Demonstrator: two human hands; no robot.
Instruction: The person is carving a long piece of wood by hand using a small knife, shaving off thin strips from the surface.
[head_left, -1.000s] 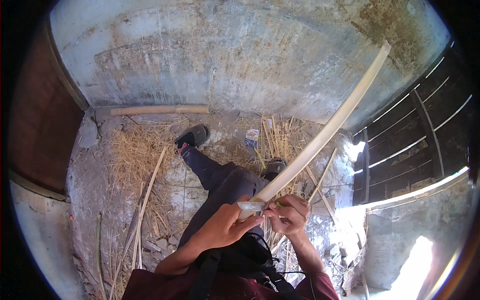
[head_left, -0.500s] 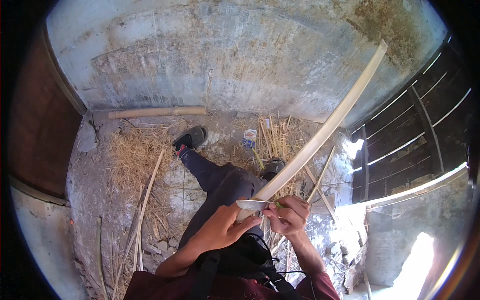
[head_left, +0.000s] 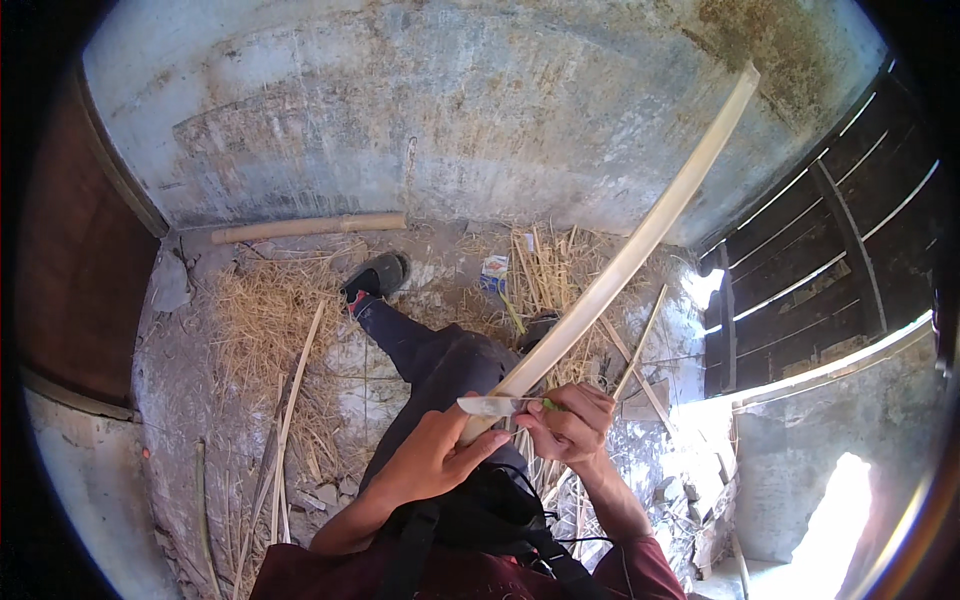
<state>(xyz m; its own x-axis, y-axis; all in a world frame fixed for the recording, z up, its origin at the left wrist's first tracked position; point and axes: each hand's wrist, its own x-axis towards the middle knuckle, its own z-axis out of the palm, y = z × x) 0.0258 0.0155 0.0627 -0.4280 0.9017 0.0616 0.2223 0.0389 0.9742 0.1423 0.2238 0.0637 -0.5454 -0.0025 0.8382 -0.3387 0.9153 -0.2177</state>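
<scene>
A long pale split bamboo strip (head_left: 630, 258) slants from my lap up to the far right, its far end raised in front of the wall. My left hand (head_left: 432, 460) is closed round its near end, thumb along the side. In my right hand (head_left: 570, 425) is a knife (head_left: 487, 406), a bit of its green handle showing between the fingers. The blade lies across the strip near its lower end, its tip close to my left fingers. My right fingertips are beside the strip's edge.
Bamboo shavings (head_left: 270, 315) and thin strips (head_left: 290, 420) litter the floor. A bamboo pole (head_left: 310, 228) lies along the far wall. A small box (head_left: 495, 272) rests near more split pieces (head_left: 540, 270). Dark slatted boards (head_left: 800, 290) stand at the right, a brown panel (head_left: 80, 250) at the left.
Both hands, the knife and the bamboo strip have shifted slightly left in the picture. The blade has slid a little toward my left hand, and both grips stay the same.
</scene>
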